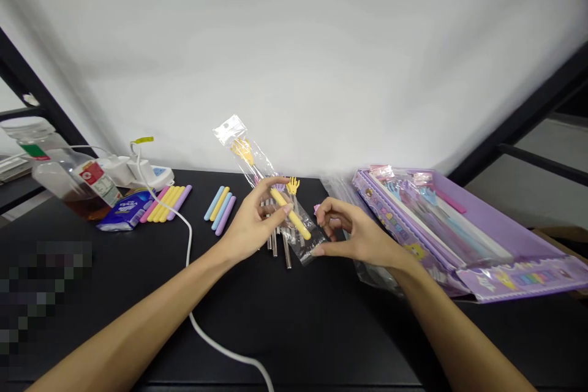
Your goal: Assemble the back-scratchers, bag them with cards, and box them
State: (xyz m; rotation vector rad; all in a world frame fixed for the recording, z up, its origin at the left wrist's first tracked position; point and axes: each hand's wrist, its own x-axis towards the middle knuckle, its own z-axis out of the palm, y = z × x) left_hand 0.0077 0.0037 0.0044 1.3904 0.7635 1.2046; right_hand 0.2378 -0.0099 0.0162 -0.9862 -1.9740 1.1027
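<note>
My left hand (257,220) pinches a long clear plastic sleeve (239,141) that holds a yellow stick topped with a small hand shape; the sleeve slants up to the left above the black table (294,318). My right hand (349,229) grips the sleeve's lower end, fingers curled round it. Between my hands a yellow handle (289,213) shows inside the plastic. A second small yellow hand-shaped tip (293,184) pokes up just behind my left fingers. Under the hands lie several thin metal rods (281,248) on the table.
A purple display box (482,239) full of packed sticks lies at the right. Loose pastel handles (221,208) and a second bunch of handles (166,203) lie at the left, beside a tissue pack (124,211), a plastic bottle (59,177) and a white cable (189,245).
</note>
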